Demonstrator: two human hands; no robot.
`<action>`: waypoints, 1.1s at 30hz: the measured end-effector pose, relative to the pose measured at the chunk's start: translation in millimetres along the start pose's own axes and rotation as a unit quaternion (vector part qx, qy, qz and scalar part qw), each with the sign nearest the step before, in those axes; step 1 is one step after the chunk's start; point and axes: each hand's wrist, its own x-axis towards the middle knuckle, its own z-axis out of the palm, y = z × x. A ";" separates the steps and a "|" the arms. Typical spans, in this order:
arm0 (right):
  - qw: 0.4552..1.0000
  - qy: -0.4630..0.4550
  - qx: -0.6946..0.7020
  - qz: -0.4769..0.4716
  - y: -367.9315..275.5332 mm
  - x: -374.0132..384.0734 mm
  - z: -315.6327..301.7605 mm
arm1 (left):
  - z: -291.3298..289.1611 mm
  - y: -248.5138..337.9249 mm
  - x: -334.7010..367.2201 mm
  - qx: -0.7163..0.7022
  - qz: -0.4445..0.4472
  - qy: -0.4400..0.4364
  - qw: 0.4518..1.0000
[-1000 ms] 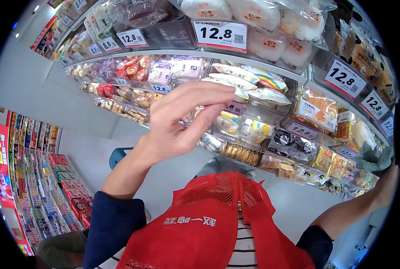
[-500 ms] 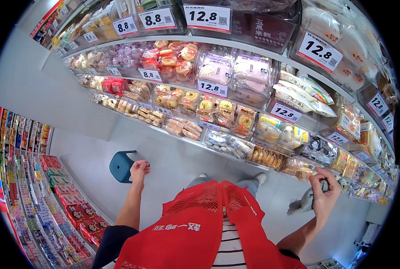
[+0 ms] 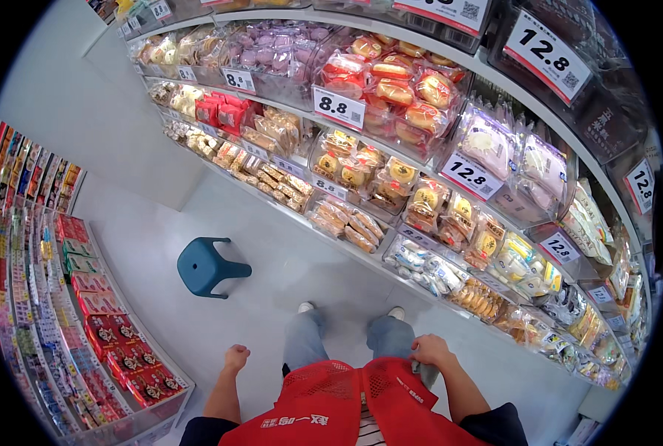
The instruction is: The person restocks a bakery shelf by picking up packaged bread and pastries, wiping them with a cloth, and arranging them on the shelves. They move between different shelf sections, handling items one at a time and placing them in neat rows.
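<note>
My left hand (image 3: 236, 358) hangs at my left side with its fingers curled in, and nothing shows in it. The blue-green plastic stool (image 3: 201, 266) stands on the floor ahead of that hand, apart from it. By my right thigh, my right hand (image 3: 434, 351) is closed on a grey cloth (image 3: 426, 373); most of the cloth is hidden behind the hand and my red vest (image 3: 309, 401). Neither hand touches the shelves.
Curved shelves of packaged buns and cakes run along the front and right; round buns in red wrappers (image 3: 394, 91) sit mid-shelf. A low rack of snack packets (image 3: 127, 346) stands at the left. A pale wall panel (image 3: 134, 134) rises beyond the stool.
My view has swung toward the right end of the shelves less and the left part more. Both hands have dropped closer to my body; the right brought the grey cloth down to my thigh.
</note>
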 end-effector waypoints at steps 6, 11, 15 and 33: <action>0.966 0.171 0.072 0.182 -16.9 62.3 88.4 | -32.3 -37.0 167.4 -0.034 -0.052 0.128 0.990; 0.903 0.220 0.095 0.356 -80.2 107.8 146.3 | -96.0 -48.2 362.8 -0.070 0.004 0.202 0.977; 0.864 0.284 0.101 0.403 -115.4 136.0 169.3 | -165.0 -120.6 495.0 -0.080 -0.015 0.248 0.965; 0.821 0.396 0.051 0.408 -160.3 176.6 208.7 | -191.9 -16.6 562.8 0.043 0.081 0.119 0.989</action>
